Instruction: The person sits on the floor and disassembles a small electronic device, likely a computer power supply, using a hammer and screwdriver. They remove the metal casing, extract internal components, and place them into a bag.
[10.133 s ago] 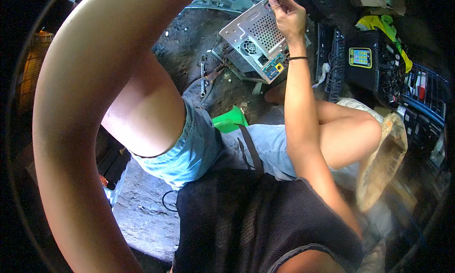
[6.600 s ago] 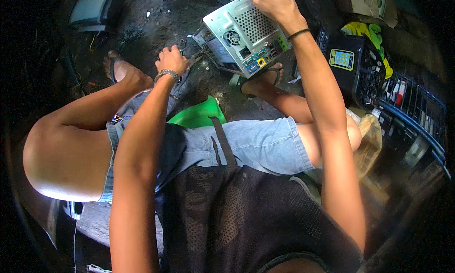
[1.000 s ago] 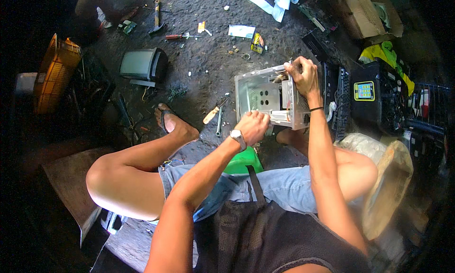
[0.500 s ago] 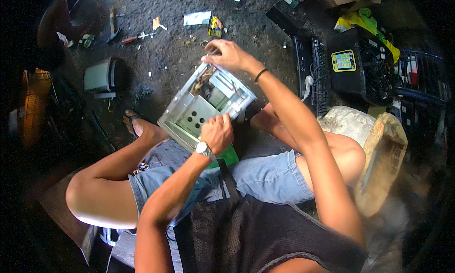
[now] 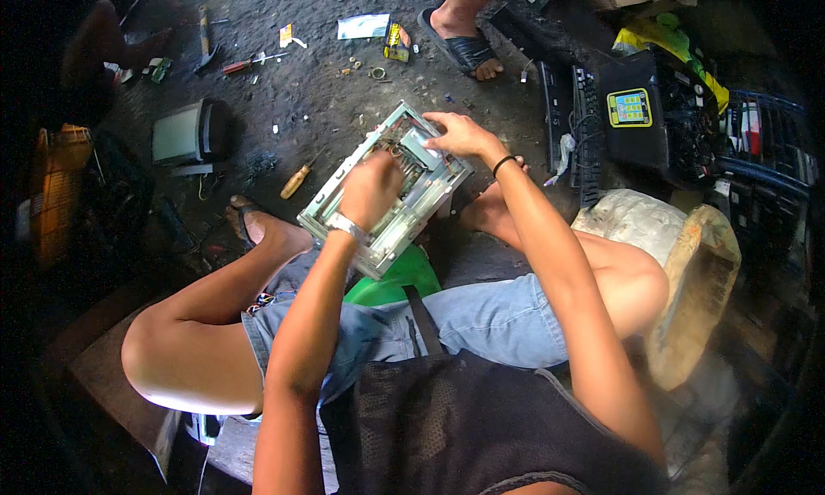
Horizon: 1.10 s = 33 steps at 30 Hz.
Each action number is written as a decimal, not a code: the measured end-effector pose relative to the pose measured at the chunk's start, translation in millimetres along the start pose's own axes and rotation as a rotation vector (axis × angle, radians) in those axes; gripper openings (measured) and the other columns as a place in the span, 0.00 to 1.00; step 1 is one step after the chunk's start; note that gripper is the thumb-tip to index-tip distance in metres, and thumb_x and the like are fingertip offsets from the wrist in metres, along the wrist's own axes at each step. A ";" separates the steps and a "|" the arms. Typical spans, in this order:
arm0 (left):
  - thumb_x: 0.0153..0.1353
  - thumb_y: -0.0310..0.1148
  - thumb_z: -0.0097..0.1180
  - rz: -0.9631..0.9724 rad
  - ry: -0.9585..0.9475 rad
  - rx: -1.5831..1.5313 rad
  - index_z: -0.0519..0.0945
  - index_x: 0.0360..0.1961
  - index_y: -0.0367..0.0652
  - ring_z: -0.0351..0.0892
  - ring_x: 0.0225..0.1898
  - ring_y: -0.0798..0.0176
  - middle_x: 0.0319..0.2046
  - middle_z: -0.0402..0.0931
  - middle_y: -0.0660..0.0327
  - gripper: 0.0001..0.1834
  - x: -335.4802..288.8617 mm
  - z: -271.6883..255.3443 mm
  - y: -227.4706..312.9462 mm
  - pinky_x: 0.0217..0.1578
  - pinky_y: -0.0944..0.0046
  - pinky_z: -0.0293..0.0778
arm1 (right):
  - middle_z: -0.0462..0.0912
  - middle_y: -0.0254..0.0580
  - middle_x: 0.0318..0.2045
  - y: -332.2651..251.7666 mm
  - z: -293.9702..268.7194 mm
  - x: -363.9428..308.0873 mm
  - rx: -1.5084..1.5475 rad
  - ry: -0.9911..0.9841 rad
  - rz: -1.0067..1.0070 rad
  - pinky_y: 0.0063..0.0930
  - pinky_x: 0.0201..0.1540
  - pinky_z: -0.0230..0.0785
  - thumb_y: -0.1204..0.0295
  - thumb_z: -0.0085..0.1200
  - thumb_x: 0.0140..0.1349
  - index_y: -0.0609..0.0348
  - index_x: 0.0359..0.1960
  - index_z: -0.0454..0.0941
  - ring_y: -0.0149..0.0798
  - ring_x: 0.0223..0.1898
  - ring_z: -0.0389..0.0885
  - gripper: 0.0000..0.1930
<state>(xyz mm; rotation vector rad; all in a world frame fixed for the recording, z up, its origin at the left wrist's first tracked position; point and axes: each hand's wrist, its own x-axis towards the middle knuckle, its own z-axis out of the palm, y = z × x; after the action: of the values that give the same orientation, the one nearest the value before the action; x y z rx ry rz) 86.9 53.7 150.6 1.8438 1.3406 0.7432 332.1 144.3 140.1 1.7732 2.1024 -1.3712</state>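
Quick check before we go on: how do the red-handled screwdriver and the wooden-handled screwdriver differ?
Colour: the red-handled screwdriver has a red grip; the wooden-handled screwdriver has a pale, wood-coloured one.

Pose: the red one's shaft points nearly straight right in the picture; the wooden one's slants steeply up and right.

Place: the red one lies near the hammer; the wooden one, nearer the metal computer case.

Both lie on the dark ground.

Premises present as a rough, floor-level electronics workshop. Evidence: hammer (image 5: 204,41), red-handled screwdriver (image 5: 237,66) and tan-handled screwdriver (image 5: 296,181) lying on dark, littered ground (image 5: 258,108) (earth or worn concrete, undetermined); opened metal computer case (image 5: 414,201), inner parts exposed; black keyboard (image 5: 587,143); blue rack (image 5: 765,170) of assorted items.
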 end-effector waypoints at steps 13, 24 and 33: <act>0.61 0.44 0.65 -0.694 0.061 0.142 0.86 0.50 0.39 0.87 0.46 0.54 0.44 0.88 0.50 0.22 -32.5 -84.1 -195.5 0.50 0.57 0.79 | 0.87 0.61 0.40 -1.1 48.9 -12.8 0.005 0.489 0.017 0.48 0.49 0.77 0.43 0.52 0.71 0.50 0.59 0.83 0.62 0.47 0.87 0.28; 0.72 0.47 0.57 -0.779 -0.192 -0.368 0.84 0.54 0.39 0.80 0.49 0.65 0.46 0.85 0.59 0.23 -27.6 -51.1 -154.2 0.54 0.65 0.73 | 0.83 0.54 0.54 -23.3 59.4 -37.7 -0.381 0.610 -0.071 0.52 0.56 0.73 0.48 0.70 0.54 0.50 0.72 0.64 0.61 0.55 0.82 0.46; 0.71 0.45 0.56 -0.574 -0.387 -0.536 0.81 0.60 0.38 0.81 0.56 0.58 0.55 0.83 0.55 0.25 -23.2 -42.9 -151.7 0.60 0.61 0.72 | 0.85 0.64 0.48 -57.3 51.5 -23.5 -0.333 0.546 0.166 0.53 0.54 0.76 0.48 0.76 0.43 0.56 0.65 0.68 0.63 0.51 0.85 0.48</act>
<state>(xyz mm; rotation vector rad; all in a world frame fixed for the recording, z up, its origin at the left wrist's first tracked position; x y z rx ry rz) -35.2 70.2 49.6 1.0360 1.1793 0.3603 268.9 96.7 155.1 2.2766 2.1704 -0.4861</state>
